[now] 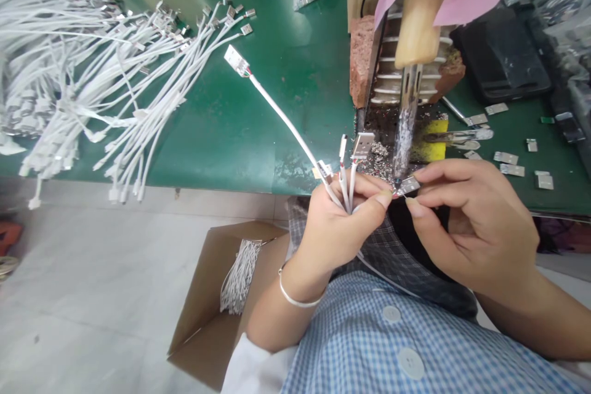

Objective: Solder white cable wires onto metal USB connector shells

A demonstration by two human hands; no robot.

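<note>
My left hand [346, 221] is closed around several white USB cables [295, 129], whose metal plugs stick out above the fingers. Its thumb and forefinger pinch one cable end by the tip of a soldering iron [406, 117]. The iron is fixed tip-down, with a wooden handle and a whitish, crusted shaft. At that tip lies a small metal USB plug [409, 185], gripped at its right end by the fingers of my right hand [475, 221]. A thin strand shows near my right thumb; I cannot make out what it is.
White cables [92, 74] lie heaped on the green table [295, 61] at left. Brick pieces [362, 61] flank a coiled holder. Loose USB plugs [511, 169], tweezers [462, 135] and a yellow sponge [429, 141] lie at right. A cardboard box [198, 295] below holds more cables.
</note>
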